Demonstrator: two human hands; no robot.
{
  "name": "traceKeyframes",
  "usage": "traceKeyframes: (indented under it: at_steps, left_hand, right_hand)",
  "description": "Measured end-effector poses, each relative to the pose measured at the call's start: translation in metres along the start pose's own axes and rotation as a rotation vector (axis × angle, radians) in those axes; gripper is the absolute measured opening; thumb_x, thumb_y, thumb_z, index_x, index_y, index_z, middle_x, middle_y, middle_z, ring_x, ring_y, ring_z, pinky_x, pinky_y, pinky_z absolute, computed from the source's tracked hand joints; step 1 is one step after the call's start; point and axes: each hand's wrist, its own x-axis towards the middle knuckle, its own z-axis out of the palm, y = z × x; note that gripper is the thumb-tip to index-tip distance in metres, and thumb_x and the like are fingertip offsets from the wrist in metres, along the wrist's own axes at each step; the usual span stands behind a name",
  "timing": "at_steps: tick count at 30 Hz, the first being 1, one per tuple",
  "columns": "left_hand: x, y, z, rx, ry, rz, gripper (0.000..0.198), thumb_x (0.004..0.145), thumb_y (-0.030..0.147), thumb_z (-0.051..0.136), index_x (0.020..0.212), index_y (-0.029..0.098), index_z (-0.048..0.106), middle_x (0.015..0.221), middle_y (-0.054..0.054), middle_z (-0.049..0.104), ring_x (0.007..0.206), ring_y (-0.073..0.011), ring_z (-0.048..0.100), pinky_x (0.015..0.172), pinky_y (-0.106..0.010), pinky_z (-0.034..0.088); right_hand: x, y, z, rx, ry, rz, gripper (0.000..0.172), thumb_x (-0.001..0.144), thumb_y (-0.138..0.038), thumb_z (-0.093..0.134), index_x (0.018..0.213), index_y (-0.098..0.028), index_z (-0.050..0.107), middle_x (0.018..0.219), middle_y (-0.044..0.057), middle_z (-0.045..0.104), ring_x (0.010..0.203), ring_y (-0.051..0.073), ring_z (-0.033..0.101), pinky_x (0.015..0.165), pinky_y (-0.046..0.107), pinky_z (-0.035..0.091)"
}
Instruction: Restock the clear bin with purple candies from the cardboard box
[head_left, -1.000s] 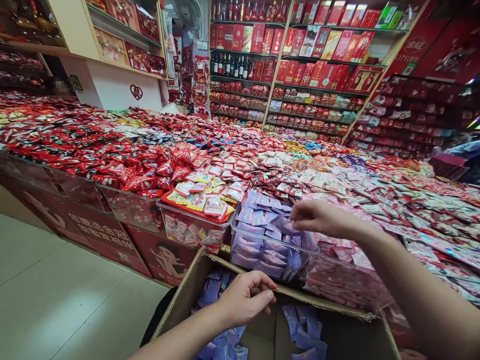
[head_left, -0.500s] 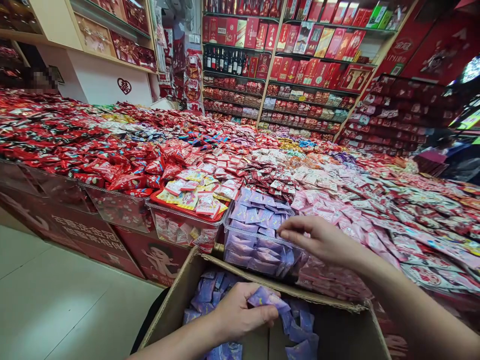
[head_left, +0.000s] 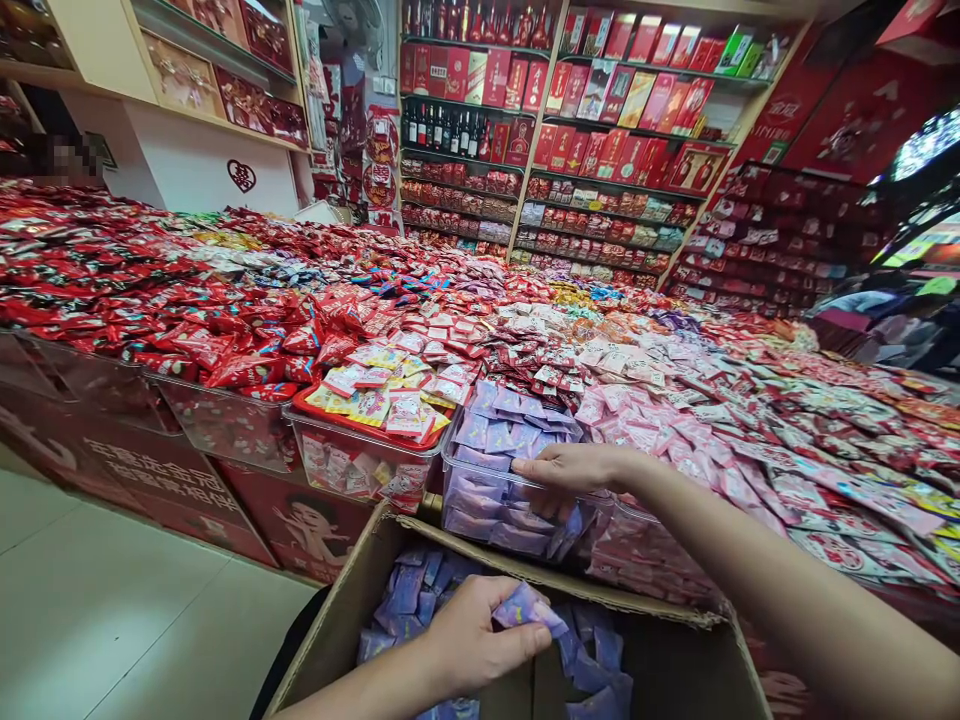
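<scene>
My left hand [head_left: 491,630] is closed on a small purple candy packet [head_left: 529,608], pinched between thumb and fingers above the open cardboard box [head_left: 360,590]. More loose purple packets [head_left: 409,590] lie inside that box. My right hand [head_left: 566,475] is at the front rim of a clear plastic bin [head_left: 480,535] packed with purple packets [head_left: 499,435]. Its thumb stretches along the rim, apart from the fingers, which point down and look dim by the clear wall. Nothing shows in this hand.
Left of the purple bin stands a bin of yellow and white packets [head_left: 375,470]. Pink packets [head_left: 675,450] are heaped on its right, red packets [head_left: 247,350] farther left. Shelves [head_left: 525,140] with boxes and bottles rise behind. Tiled floor [head_left: 127,610] shows at lower left.
My right hand has moved left and down to the bin's front rim, its fingers now lower and spread from the thumb. My left hand keeps its packet over the box, nearly still.
</scene>
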Motion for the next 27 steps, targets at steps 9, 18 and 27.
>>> traceKeyframes:
  at_steps: [9,18,27]
  left_hand:
    - [0.001,-0.003,0.000,0.047,-0.001,0.031,0.023,0.072,0.035,0.055,0.074,0.013,0.060,0.057,0.004,0.041,0.054,-0.0091,0.034,0.050,-0.017,0.029]
    - [0.005,-0.011,-0.007,0.076,-0.056,0.108,0.040,0.070,0.054,0.049,0.072,0.015,0.056,0.060,0.002,0.039,0.055,-0.0103,0.031,0.048,-0.019,0.025]
    - [0.003,-0.005,-0.004,0.122,-0.037,0.082,0.030,0.072,0.043,0.052,0.063,0.014,0.052,0.057,0.004,0.036,0.054,-0.0093,0.030,0.048,-0.019,0.023]
  right_hand:
    - [-0.006,-0.005,0.006,-0.156,-0.049,-0.027,0.079,0.067,-0.072,0.019,0.096,-0.012,0.061,0.095,0.012,0.062,0.072,0.016,0.060,0.059,0.024,0.047]
    - [-0.007,-0.010,0.008,-0.597,0.109,-0.080,0.078,0.064,-0.076,0.021,0.090,-0.013,0.059,0.081,0.009,0.059,0.068,0.020,0.052,0.056,0.028,0.039]
    - [-0.003,0.000,0.007,-0.509,0.098,-0.101,0.066,0.064,-0.075,0.026,0.065,-0.016,0.054,0.056,-0.002,0.042,0.050,0.010,0.035,0.044,0.021,0.027]
